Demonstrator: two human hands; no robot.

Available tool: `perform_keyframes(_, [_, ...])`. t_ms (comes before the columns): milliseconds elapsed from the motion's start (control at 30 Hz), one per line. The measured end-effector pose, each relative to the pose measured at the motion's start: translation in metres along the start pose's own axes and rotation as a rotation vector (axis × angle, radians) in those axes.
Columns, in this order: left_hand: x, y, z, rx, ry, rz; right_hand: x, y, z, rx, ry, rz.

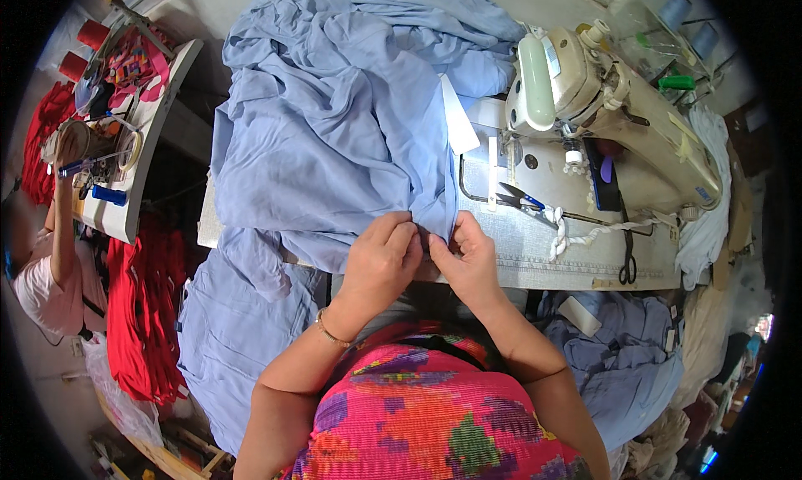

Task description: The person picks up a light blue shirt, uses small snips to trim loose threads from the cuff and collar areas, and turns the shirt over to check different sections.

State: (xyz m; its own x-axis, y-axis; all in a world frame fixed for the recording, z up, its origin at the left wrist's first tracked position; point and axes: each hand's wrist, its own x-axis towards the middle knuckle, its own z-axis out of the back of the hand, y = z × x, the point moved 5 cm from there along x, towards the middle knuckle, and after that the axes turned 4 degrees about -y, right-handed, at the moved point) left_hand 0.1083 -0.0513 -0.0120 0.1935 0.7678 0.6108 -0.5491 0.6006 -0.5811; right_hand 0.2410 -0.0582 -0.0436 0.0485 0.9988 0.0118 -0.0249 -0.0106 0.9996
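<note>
A large heap of light blue fabric (309, 137) covers the left and middle of the sewing table and hangs over its front edge. Both hands pinch the fabric's near edge at the front of the table. My left hand (384, 250) is closed, its fingers curled on the cloth. Close beside it, my right hand (464, 250) grips the same edge between thumb and fingers. Part of the held edge is hidden behind the fingers. To the right stands a cream sewing machine (618, 87), its needle area apart from the fabric. A white pointed card (457, 116) lies against the cloth.
Small blue-handled snips (525, 198), a braided white cord (568, 233), black scissors (627, 263) and a dark phone (603, 179) lie right of my hands. More blue garments (242, 338) hang below the table. At far left, a person works at another table (154, 137).
</note>
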Motion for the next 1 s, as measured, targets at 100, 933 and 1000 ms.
perform_keyframes(100, [0.006, -0.004, 0.001, 0.087, 0.014, -0.083, 0.000, -0.013, 0.002, -0.129, 0.007, -0.015])
perform_keyframes(933, [0.004, -0.007, 0.007, 0.116, 0.139, -0.146, 0.002, -0.006, 0.002, 0.069, 0.036, -0.039])
perform_keyframes(1000, [0.004, -0.009, 0.008, 0.125, 0.154, -0.138, 0.001, -0.008, 0.003, 0.018, 0.055, -0.054])
